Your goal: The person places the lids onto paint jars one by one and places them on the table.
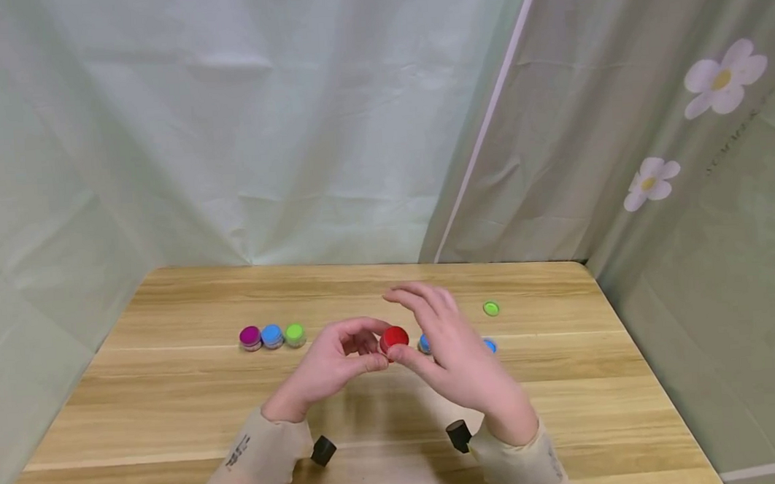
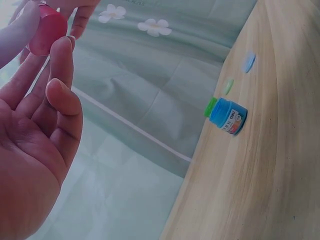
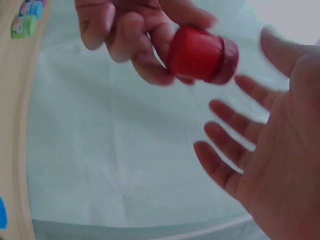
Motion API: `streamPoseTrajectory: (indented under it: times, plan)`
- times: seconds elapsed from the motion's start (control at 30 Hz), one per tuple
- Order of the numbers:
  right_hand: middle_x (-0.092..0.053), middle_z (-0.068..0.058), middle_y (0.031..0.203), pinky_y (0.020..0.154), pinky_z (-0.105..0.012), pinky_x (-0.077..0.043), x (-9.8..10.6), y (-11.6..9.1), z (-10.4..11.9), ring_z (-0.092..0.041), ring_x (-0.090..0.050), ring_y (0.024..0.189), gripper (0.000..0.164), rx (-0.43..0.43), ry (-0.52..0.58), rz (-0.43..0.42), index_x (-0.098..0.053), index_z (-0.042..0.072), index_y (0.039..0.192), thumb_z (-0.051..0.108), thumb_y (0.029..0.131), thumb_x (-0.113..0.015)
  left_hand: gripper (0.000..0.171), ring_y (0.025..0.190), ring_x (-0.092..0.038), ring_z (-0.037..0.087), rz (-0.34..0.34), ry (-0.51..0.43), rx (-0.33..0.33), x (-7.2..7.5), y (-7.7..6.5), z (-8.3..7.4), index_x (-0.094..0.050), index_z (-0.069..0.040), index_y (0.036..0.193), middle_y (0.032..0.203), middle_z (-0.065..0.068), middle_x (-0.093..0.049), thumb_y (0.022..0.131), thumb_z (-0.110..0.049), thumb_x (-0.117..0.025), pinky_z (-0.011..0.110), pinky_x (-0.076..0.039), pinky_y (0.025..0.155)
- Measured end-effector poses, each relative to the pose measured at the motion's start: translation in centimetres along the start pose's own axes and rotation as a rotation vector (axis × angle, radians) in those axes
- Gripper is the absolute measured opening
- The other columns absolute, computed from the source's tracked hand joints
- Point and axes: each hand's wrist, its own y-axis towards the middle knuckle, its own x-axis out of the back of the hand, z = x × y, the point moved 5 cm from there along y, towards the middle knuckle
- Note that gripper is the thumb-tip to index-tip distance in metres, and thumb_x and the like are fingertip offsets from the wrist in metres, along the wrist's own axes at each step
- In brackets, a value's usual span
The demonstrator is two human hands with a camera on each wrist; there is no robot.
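Jar, small, round, red and plastic-looking (image 1: pixel 395 337), up in the air over the middle of the wood-grained, round-cornered tabletop (image 1: pixel 172 399). Held at its side between thumb and fingertips of the person's left hand (image 1: pixel 331 358), a narrow grip about the bright red end, with the darker, ridged red end toward the right. Just to the right, the person's right hand (image 1: pixel 463 369), grip wide, fingers slightly bent and spread, thumb well away from them, palm toward the red jar; hard to tell whether in contact with it. On the left of the tabletop, well apart from both hands, a row close side by side, from left to right: small round jar with a purple lid (image 1: pixel 251 338), small round jar with a blue lid (image 1: pixel 272 336), small round jar with a bright green lid (image 1: pixel 295 335). On the far right, a flat, round green lid (image 1: pixel 491 308); nearer, partly behind the right hand, a flat, round blue lid (image 1: pixel 491 345). In the left wrist view, near these two lids, a labelled, round blue jar with a green end (image 2: pixel 230 116). At the near side, beige sleeves (image 1: pixel 260 453) with dark print. Beyond the tabletop, pale green, cloth-like curtains (image 1: pixel 303 129), with white, yellow-centred printed flowers (image 1: pixel 726 78) on the right.
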Motion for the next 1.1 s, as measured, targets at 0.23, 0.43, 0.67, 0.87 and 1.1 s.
streamPoseTrajectory:
  times: [0.23, 0.43, 0.67, 0.87, 1.1]
  plan:
    - [-0.051, -0.001, 0.159, 0.120, -0.046, -0.037, 1.2, -0.1, 0.5, -0.029, -0.042, 0.148, 0.046, 0.208, 0.016, 0.009, -0.061, 0.016, 0.149, 0.002, 0.106, -0.059, 0.034, 0.088, -0.067, 0.025, -0.007, 0.016, 0.012, 0.0, 0.0, 0.3, -0.074, -0.007, 0.126, 0.101, 0.006, -0.074, 0.094, -0.009, -0.083, 0.032, -0.053, 0.076]
    - [-0.059, 0.001, 0.152, 0.118, -0.041, -0.040, 1.2, -0.1, 0.5, -0.027, -0.048, 0.144, 0.048, 0.248, 0.037, 0.030, -0.065, 0.013, 0.144, -0.008, 0.102, -0.060, 0.036, 0.088, -0.068, 0.025, 0.010, -0.009, -0.002, -0.1, -0.1, 0.3, -0.073, -0.004, 0.131, 0.106, 0.010, -0.075, 0.096, -0.008, -0.081, 0.032, -0.056, 0.076]
    - [-0.069, 0.006, 0.140, 0.119, -0.039, -0.039, 0.9, 0.0, 0.5, -0.025, -0.053, 0.140, 0.043, 0.263, 0.043, 0.048, -0.068, 0.014, 0.142, -0.007, 0.106, -0.055, 0.035, 0.085, -0.070, 0.023, 0.034, -0.046, -0.022, -0.2, -0.1, 0.1, -0.071, -0.002, 0.130, 0.104, 0.009, -0.076, 0.097, -0.010, -0.080, 0.035, -0.061, 0.075]
    - [-0.069, 0.004, 0.134, 0.116, -0.035, -0.042, 0.9, -0.1, 0.5, -0.022, -0.055, 0.136, 0.038, 0.262, 0.020, 0.036, -0.071, 0.015, 0.137, -0.002, 0.104, -0.064, 0.036, 0.082, -0.069, 0.023, 0.057, -0.059, -0.046, -0.3, 0.1, -0.1, -0.072, -0.002, 0.130, 0.104, 0.010, -0.075, 0.097, -0.014, -0.080, 0.034, -0.060, 0.074]
    - [-0.062, 0.002, 0.127, 0.103, -0.035, -0.050, 0.6, -0.4, 0.3, -0.021, -0.054, 0.130, 0.033, 0.200, -0.031, 0.023, -0.074, 0.017, 0.132, 0.018, 0.100, -0.078, 0.035, 0.084, -0.069, 0.023, 0.053, -0.046, -0.047, -0.4, 0.0, -0.1, -0.072, -0.002, 0.131, 0.102, 0.010, -0.075, 0.097, -0.008, -0.080, 0.033, -0.060, 0.073]
